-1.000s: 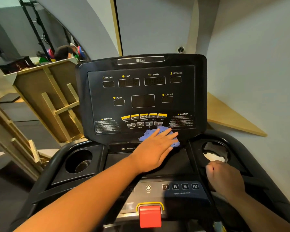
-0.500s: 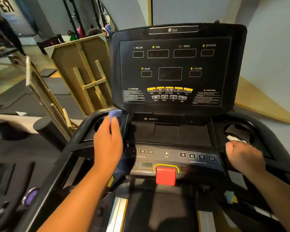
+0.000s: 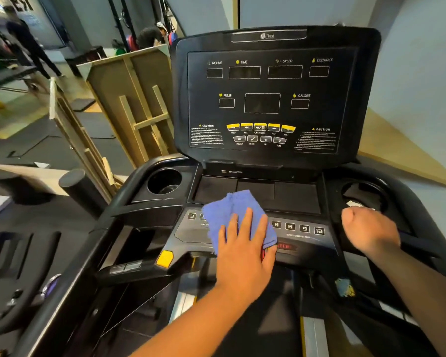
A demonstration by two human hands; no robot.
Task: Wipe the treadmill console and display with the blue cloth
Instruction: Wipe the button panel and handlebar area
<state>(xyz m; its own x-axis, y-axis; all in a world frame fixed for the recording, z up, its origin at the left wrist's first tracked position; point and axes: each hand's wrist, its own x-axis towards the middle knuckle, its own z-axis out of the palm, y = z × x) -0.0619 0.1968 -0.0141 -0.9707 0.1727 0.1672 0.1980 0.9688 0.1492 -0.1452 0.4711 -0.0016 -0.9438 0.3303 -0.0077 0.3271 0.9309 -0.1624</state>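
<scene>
The black treadmill console has an upright display panel (image 3: pixel 263 103) with dark readouts and yellow buttons. Below it lies the lower button panel (image 3: pixel 304 229) with number keys. A folded blue cloth (image 3: pixel 232 204) lies over the left-middle of that lower panel. My left hand (image 3: pixel 245 251) presses it flat with straight fingers and covers the red stop key area. My right hand (image 3: pixel 368 230) is curled around the right handrail beside the right cup holder.
Cup holders sit at the left (image 3: pixel 164 181) and right (image 3: pixel 363 197) of the console tray. A yellow tab (image 3: pixel 164 258) sticks out on the left handle. Wooden frames (image 3: pixel 129 99) lean left of the treadmill, and a black roller (image 3: pixel 77 186) stands nearby. People (image 3: pixel 150 34) are in the gym behind.
My left hand carried the cloth from the display's lower edge to the left cup holder side, then onto the lower button panel. My right hand stayed on the right handrail.
</scene>
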